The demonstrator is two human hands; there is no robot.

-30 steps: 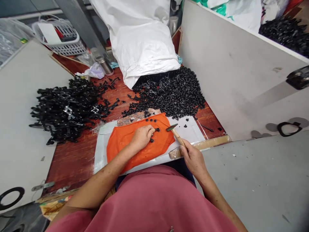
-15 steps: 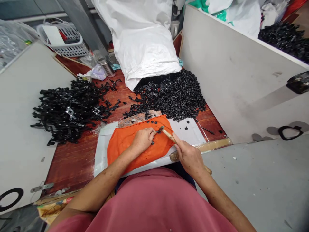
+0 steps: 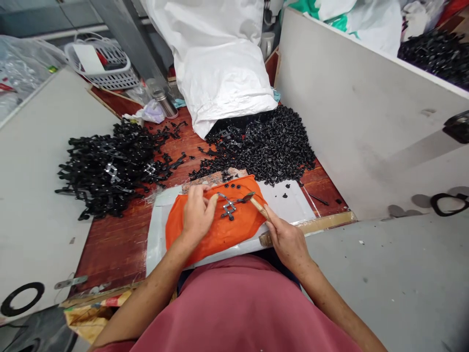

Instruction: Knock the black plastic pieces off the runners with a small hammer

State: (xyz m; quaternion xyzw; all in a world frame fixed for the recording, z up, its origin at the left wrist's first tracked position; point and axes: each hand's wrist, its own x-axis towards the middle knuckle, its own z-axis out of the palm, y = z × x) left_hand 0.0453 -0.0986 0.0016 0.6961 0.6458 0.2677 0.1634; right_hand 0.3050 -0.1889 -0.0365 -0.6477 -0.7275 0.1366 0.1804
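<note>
An orange cloth (image 3: pixel 220 230) lies over a white board (image 3: pixel 293 200) across my lap. On it rests a small black cross-shaped part with silver rivets (image 3: pixel 227 207). My left hand (image 3: pixel 197 213) lies on the cloth just left of that part, fingers stretched towards its end. My right hand (image 3: pixel 287 239) is closed on the wooden handle of a small hammer (image 3: pixel 255 202), whose metal head sits at the part's right end. A few loose black studs (image 3: pixel 231 186) lie at the cloth's far edge.
A heap of black studs (image 3: pixel 271 142) spills from a white sack (image 3: pixel 220 58) beyond the board. A pile of black cross-shaped parts (image 3: pixel 106 166) lies on the red wooden floor at the left. White panels (image 3: pixel 366 112) stand at both sides. A white basket (image 3: pixel 102 61) sits far left.
My left hand has slid left and opened, uncovering the black cross-shaped part. The hammer head came down from the right onto the cloth and now rests at the part's end.
</note>
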